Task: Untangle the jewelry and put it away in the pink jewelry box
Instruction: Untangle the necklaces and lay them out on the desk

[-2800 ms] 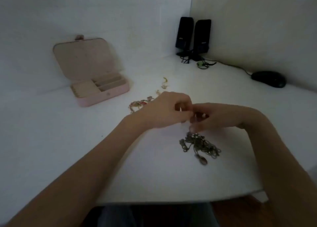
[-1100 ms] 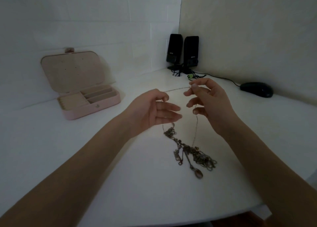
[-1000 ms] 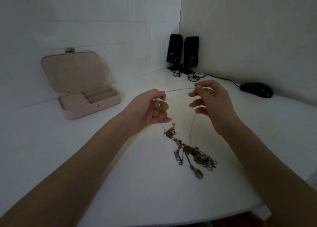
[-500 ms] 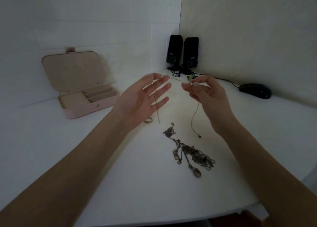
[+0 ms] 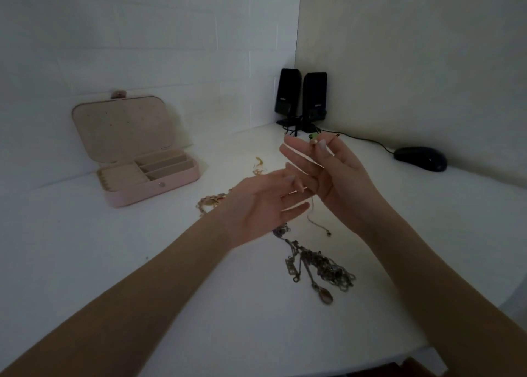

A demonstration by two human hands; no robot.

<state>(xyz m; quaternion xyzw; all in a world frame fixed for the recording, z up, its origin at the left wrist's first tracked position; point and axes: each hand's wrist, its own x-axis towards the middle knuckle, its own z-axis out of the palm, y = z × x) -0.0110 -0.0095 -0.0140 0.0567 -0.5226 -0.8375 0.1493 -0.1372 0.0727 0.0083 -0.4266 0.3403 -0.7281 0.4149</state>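
Left hand (image 5: pixel 256 205): raised above the table, palm turned up, fingers (image 5: pixel 296 207) straight and spread; nothing is gripped by it. Whether the thin chain touches its fingertips cannot be told.
Right hand (image 5: pixel 339 177): held up just behind and to the right of the left hand; the thin chain is pinched between thumb and forefinger at the top, the other fingers being extended leftward.
Thin chain (image 5: pixel 312 220): hung from the right hand, its lower end trailed down to the table between the two hands, a small bead seen at the tip.
Tangled dark chains (image 5: pixel 322 265): heaped on the table below the hands, a dark oval pendant lying at the near end.
Pink-gold jewelry (image 5: pixel 209 201): laid on the table left of the left hand, partly hidden by it.
Small gold pieces (image 5: pixel 259 165): laid farther back, between box and hands.
Pink jewelry box (image 5: pixel 151 177): set on the table at left, well apart from the hands, lid stood open, compartments shown.
Speakers (image 5: pixel 301 97): two, black, placed in the far corner.
Mouse (image 5: pixel 419 158): black, placed at right, corded.
Table (image 5: pixel 85 248): white.
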